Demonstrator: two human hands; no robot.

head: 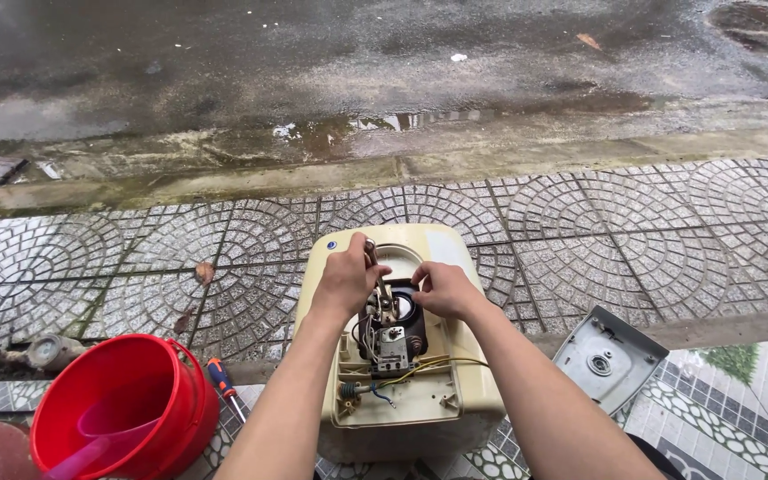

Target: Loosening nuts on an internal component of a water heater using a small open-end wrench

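Gripping a metal tool [372, 258], left hand [346, 279] works inside the open heater [402, 356], right hand [444, 290] pinching its fitting [404, 307]; bucket [117, 404], screwdriver [224, 384] left, cover [608, 358] right.

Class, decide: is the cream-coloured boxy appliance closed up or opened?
Opened. The cream-coloured boxy appliance shows bare wiring and parts, with both hands inside; a grey cover panel lies apart on the tiles.

We see a cream water heater [455, 391] standing opened on patterned paving [633, 222]; the left hand [346, 277] grips a metal tool [375, 267] over the exposed wiring [393, 351]; the right hand [444, 289] touches the dark round fitting [404, 307] beside it; a red bucket [122, 413], a screwdriver [222, 380] and a grey cover [608, 358] lie near; wet road [313, 62] beyond.
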